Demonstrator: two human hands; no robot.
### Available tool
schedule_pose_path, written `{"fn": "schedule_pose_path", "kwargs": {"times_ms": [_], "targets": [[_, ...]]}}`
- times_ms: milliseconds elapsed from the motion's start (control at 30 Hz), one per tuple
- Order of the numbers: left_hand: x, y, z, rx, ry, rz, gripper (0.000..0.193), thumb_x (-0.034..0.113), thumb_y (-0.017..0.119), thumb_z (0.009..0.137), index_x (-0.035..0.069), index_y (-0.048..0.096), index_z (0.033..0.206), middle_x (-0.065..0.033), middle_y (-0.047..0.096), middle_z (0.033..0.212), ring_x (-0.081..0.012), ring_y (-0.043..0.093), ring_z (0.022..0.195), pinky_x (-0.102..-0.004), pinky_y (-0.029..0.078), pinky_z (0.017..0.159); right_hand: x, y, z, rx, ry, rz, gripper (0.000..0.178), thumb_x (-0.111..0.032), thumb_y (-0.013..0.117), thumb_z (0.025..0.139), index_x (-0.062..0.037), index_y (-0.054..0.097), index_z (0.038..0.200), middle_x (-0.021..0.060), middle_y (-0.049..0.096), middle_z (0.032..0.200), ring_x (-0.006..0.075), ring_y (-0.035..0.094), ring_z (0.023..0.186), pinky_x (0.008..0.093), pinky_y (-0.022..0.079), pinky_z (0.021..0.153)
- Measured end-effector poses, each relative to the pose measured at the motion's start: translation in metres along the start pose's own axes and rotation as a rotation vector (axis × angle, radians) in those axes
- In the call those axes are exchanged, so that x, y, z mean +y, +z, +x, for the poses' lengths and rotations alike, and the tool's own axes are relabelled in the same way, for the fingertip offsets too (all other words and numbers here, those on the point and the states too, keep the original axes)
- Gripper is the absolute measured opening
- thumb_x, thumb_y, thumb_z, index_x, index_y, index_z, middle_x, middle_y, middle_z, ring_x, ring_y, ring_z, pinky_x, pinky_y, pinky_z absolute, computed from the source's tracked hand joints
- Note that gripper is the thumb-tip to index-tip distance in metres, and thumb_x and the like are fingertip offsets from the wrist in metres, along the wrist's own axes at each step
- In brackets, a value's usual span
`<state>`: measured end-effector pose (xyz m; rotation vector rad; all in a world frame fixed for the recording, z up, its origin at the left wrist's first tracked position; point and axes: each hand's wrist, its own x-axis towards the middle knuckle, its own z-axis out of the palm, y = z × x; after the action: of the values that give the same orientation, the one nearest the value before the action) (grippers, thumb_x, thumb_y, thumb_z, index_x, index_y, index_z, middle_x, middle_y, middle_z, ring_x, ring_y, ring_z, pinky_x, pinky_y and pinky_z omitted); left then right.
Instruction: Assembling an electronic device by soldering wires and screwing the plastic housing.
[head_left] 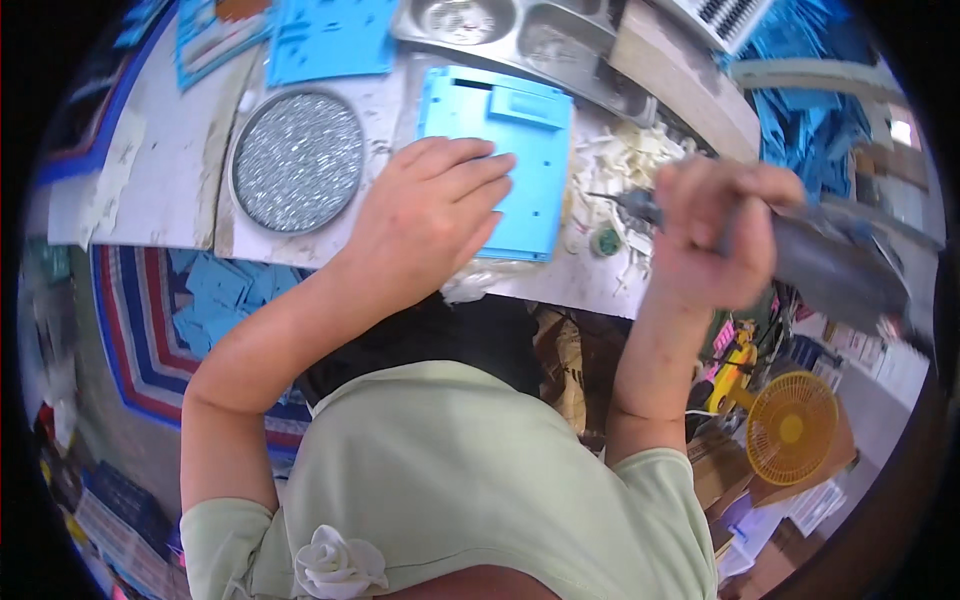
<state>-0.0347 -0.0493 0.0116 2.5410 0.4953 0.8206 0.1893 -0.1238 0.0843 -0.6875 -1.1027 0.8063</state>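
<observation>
A light-blue plastic panel (535, 190) with small holes and a raised rectangular block lies on the table in front of me. My left hand (420, 215) rests on its left side, fingers laid across the surface. My right hand (715, 230), smeared a little by motion, is closed around a dark power screwdriver (835, 265). The tool's thin bit points left and stays apart from the panel, to its right. Left of my left hand stands a round dish (300, 160) full of small silvery metal pieces.
Metal trays (560, 45) stand at the back, with pale scraps (630, 155) and a small green round thing (605, 241) right of the panel. More blue panels (330, 40) lie at the far left. A striped bag (130, 330) holds blue parts below. A yellow fan (792, 428) stands lower right.
</observation>
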Motion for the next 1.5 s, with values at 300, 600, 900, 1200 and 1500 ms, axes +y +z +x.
{"fn": "schedule_pose_path", "kwargs": {"times_ms": [300, 600, 900, 1200, 1500], "targets": [[0.007, -0.005, 0.005, -0.086, -0.069, 0.054, 0.030, 0.006, 0.073, 0.083, 0.004, 0.074, 0.113, -0.0073, 0.071, 0.127, -0.0284, 0.064, 0.120, -0.0430, 0.049, 0.102, 0.050, -0.013, 0.018, -0.047, -0.110, -0.118, 0.010, -0.013, 0.053, 0.101, -0.0039, 0.048, 0.103, 0.0043, 0.045, 0.066, 0.0168, 0.045, 0.054, 0.0335, 0.040, 0.055], [0.005, -0.002, 0.002, -0.061, -0.062, 0.040, 0.030, 0.006, 0.073, 0.083, 0.005, 0.073, 0.114, -0.0066, 0.072, 0.126, -0.0281, 0.064, 0.120, -0.0429, 0.048, 0.101, 0.025, 0.001, -0.024, 0.054, 0.086, -0.202, 0.019, -0.014, 0.062, 0.097, -0.0059, 0.045, 0.094, 0.0052, 0.048, 0.061, 0.0157, 0.044, 0.052, 0.0346, 0.042, 0.055], [-0.042, -0.005, 0.052, 0.113, 0.015, 0.281, 0.042, 0.017, 0.079, 0.081, 0.005, 0.066, 0.119, -0.0146, 0.061, 0.138, -0.0359, 0.057, 0.125, -0.0489, 0.044, 0.104, -0.002, 0.018, -0.005, -0.016, 0.006, -0.019, 0.020, -0.020, 0.055, 0.100, -0.0039, 0.054, 0.112, 0.0006, 0.045, 0.065, 0.0145, 0.043, 0.056, 0.0347, 0.040, 0.059], [-0.038, -0.128, -0.177, 0.726, -0.565, -0.030, 0.039, 0.003, 0.076, 0.085, 0.001, 0.055, 0.119, -0.0120, 0.055, 0.131, -0.0205, 0.060, 0.114, -0.0330, 0.055, 0.088, -0.028, 0.026, 0.000, -0.052, 0.121, 0.082, 0.030, -0.026, 0.058, 0.101, -0.0064, 0.051, 0.123, -0.0021, 0.044, 0.067, 0.0112, 0.043, 0.054, 0.0297, 0.037, 0.056], [-0.018, -0.108, -0.243, 0.515, -0.893, 0.648, 0.043, 0.010, 0.071, 0.086, 0.001, 0.061, 0.126, -0.0187, 0.060, 0.131, -0.0321, 0.055, 0.124, -0.0423, 0.041, 0.109, 0.011, 0.085, -0.003, -0.095, 0.173, 0.198, 0.033, -0.020, 0.069, 0.097, -0.0020, 0.047, 0.113, 0.0025, 0.048, 0.063, 0.0126, 0.045, 0.049, 0.0311, 0.041, 0.052]]}}
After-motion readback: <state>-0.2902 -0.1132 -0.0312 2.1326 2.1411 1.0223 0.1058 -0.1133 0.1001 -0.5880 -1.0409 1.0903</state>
